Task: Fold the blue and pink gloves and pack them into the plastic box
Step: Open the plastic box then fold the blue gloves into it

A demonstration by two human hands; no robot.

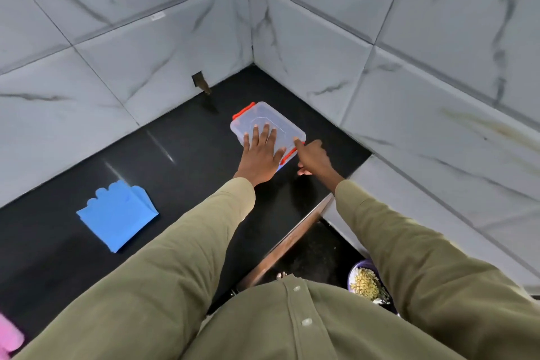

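Left hand [261,155] is pressing flat, fingers spread, on the light, rigid plastic box [274,123] (lid shut); right hand [311,156] is pinching its red latch [289,155].

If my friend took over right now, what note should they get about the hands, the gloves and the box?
Left hand: flat on the box lid, holding nothing.
Right hand: at the near red latch, one finger on the lid edge.
Box: on the black counter by the corner, lid on.
Blue glove: folded, on the counter to the left.
Pink glove: only an edge shows at bottom left; fold unclear.
Left: open the box, pack both gloves.
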